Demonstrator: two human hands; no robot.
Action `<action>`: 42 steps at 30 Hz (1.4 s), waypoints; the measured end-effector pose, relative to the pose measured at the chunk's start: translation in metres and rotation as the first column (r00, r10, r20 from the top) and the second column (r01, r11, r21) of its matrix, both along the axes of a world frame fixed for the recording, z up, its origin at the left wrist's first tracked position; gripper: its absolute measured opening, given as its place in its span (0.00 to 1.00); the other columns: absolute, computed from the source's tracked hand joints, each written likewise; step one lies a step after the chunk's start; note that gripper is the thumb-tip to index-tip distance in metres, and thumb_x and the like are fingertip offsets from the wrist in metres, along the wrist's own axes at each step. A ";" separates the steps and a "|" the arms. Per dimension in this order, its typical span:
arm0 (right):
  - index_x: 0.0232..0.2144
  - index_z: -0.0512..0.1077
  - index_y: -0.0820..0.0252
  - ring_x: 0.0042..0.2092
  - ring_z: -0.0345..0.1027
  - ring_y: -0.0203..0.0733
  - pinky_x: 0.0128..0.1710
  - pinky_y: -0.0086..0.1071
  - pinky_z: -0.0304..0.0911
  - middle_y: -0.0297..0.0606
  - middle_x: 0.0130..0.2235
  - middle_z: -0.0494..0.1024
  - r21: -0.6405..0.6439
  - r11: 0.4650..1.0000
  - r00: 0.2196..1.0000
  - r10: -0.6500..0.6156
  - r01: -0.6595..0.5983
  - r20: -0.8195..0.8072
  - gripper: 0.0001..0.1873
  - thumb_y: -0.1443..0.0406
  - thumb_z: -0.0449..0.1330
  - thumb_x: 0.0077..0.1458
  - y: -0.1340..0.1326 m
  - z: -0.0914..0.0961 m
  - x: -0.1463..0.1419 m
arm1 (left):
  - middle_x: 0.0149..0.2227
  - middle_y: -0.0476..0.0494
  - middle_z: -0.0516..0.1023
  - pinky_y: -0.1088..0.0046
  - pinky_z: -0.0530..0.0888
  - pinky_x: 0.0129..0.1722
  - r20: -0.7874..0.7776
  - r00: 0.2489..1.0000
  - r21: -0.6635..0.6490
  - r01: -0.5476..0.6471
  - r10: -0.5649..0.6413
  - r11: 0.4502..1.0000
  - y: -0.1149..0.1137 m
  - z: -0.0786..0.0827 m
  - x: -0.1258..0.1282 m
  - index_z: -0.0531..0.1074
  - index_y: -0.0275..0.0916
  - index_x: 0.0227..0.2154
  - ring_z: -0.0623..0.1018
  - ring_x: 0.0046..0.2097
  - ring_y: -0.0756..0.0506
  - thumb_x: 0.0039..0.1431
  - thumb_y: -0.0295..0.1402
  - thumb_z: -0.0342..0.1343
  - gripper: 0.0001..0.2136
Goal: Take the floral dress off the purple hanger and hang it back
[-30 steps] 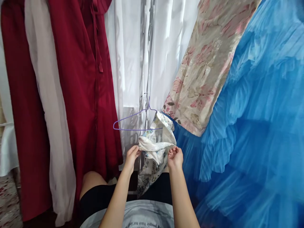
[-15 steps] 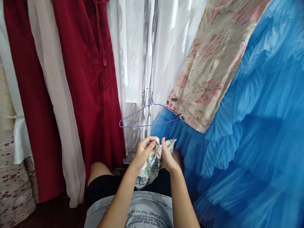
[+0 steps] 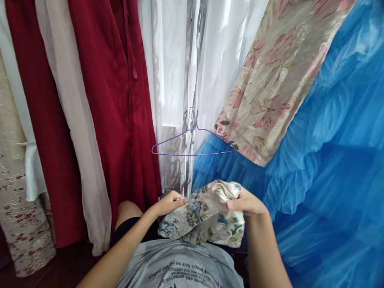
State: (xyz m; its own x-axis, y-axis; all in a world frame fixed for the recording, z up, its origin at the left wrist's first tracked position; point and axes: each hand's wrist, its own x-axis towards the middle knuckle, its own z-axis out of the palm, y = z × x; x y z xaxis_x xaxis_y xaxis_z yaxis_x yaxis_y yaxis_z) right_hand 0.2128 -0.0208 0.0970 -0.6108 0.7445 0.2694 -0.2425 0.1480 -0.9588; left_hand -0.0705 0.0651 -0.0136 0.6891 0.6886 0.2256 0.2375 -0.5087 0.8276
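Note:
A cream cloth garment (image 3: 204,220) with blue and green flowers is stretched between my hands above my lap. Its exact kind does not show in the folds. My left hand (image 3: 171,203) pinches its upper left edge, thumb on top. At the right end my right hand (image 3: 247,202) grips a bunched part, with the thumb in front and the fingers hidden behind the cloth. Just beyond the cloth hangs a bare purple wire hanger (image 3: 192,154), touched by neither hand.
Dark red dresses (image 3: 114,104) and a pale sheer cloth (image 3: 75,120) hang at left. White curtains (image 3: 171,72) and a metal stand (image 3: 189,168) are ahead. A pink-flowered garment (image 3: 270,88) and a blue ruffled tulle dress (image 3: 336,192) fill the right.
My hands have moved apart, left hand leftward and right hand rightward. The bunched cloth is now spread wider between them. The view has shifted slightly.

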 end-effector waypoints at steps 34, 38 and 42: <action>0.45 0.77 0.59 0.35 0.71 0.47 0.38 0.34 0.61 0.41 0.35 0.79 0.812 0.345 0.448 -0.886 0.471 0.116 0.17 0.58 0.54 0.63 0.113 0.009 0.009 | 0.39 0.41 0.77 0.67 0.68 0.41 0.187 0.838 0.771 -0.449 0.513 0.451 0.098 0.198 -0.020 0.73 0.37 0.36 0.74 0.40 0.41 0.55 0.36 0.63 0.09; 0.64 0.63 0.63 0.43 0.73 0.51 0.45 0.40 0.65 0.49 0.47 0.79 0.707 0.100 0.279 -0.950 0.700 -0.142 0.34 0.58 0.60 0.58 0.118 0.021 0.047 | 0.40 0.43 0.77 0.69 0.67 0.41 0.262 0.833 0.737 -0.499 0.488 0.455 0.099 0.190 -0.025 0.72 0.38 0.42 0.74 0.40 0.43 0.59 0.35 0.60 0.10; 0.42 0.79 0.66 0.38 0.72 0.49 0.39 0.37 0.65 0.43 0.36 0.81 0.705 0.318 0.363 -0.927 0.634 0.092 0.23 0.54 0.64 0.52 0.138 0.041 0.075 | 0.41 0.42 0.77 0.68 0.67 0.43 0.205 0.844 0.775 -0.450 0.496 0.444 0.092 0.194 -0.031 0.75 0.38 0.40 0.74 0.41 0.42 0.61 0.38 0.58 0.09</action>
State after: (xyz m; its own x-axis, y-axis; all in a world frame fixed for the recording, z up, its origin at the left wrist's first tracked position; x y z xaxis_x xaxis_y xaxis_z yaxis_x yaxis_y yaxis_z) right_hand 0.2881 0.1177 0.1377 0.0661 0.7499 0.6582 0.6610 0.4612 -0.5919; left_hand -0.1011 0.1571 0.1808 0.3376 0.4796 0.8099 0.6719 -0.7254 0.1495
